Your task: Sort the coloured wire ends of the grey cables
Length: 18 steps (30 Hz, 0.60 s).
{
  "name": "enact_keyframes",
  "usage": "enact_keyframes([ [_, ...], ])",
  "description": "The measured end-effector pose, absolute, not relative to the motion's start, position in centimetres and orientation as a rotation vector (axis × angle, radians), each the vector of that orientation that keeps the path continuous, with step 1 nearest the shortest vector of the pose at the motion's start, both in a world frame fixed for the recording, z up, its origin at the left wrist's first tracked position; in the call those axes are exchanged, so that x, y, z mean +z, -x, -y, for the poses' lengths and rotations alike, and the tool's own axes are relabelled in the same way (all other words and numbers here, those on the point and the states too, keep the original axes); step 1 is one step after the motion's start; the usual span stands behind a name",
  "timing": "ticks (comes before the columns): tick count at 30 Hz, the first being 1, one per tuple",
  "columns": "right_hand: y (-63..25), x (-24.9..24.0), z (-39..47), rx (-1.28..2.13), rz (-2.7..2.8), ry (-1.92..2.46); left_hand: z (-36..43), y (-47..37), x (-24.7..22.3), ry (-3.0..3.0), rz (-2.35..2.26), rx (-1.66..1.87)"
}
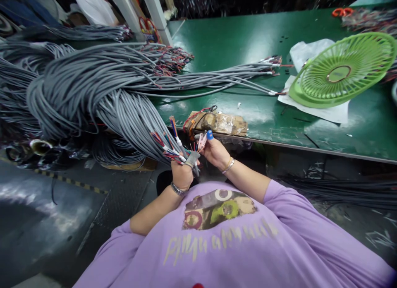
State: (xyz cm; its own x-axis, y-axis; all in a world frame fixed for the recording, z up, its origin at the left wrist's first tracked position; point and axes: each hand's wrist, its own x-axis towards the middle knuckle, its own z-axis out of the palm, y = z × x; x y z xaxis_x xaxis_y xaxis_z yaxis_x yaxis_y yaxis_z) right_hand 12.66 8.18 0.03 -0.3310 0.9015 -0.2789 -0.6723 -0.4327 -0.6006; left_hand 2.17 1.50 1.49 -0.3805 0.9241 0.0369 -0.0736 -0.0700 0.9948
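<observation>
My left hand (pixel 182 175) is closed around the ends of several grey cables, just in front of my body. Coloured inner wires (pixel 158 138) fan out above that fist, in red, blue, green and white. A grey wrap (pixel 192 159) lies across the top of the hand; whether it is tape on the thumb or part of a cable I cannot tell. Close on its right, my right hand (pixel 218 154), with a blue cover (pixel 210 135) on one fingertip, pinches a small pale pink piece (pixel 202 142) beside the wire ends. Its exact kind is unclear.
A thick bundle of grey cables (pixel 80 81) hangs over the green table's (pixel 217 35) left side. A worn wooden block (pixel 229 123) with a red wire sits at the front edge. To the right stands a green fan (pixel 338 75). Orange-handled scissors (pixel 342 12) lie behind.
</observation>
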Motion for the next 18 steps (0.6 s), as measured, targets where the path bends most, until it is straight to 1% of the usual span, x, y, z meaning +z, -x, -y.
enact_keyframes([
  [4,-12.4,0.2,-8.2,1.912,0.389,0.710,-1.3,-1.9,1.5,-1.002,-1.412,1.550],
  [10,-13.2,0.0,-7.9,2.040,0.368,0.692,-1.0,-1.5,1.3,-1.037,-1.445,1.542],
  [15,-14.3,0.4,-8.0,2.113,0.475,0.669,-1.0,-0.9,1.5,-1.083,-1.463,1.644],
  [18,-14.5,0.9,-8.0,2.097,0.513,0.682,-1.4,-0.9,1.9,-1.136,-1.494,1.681],
])
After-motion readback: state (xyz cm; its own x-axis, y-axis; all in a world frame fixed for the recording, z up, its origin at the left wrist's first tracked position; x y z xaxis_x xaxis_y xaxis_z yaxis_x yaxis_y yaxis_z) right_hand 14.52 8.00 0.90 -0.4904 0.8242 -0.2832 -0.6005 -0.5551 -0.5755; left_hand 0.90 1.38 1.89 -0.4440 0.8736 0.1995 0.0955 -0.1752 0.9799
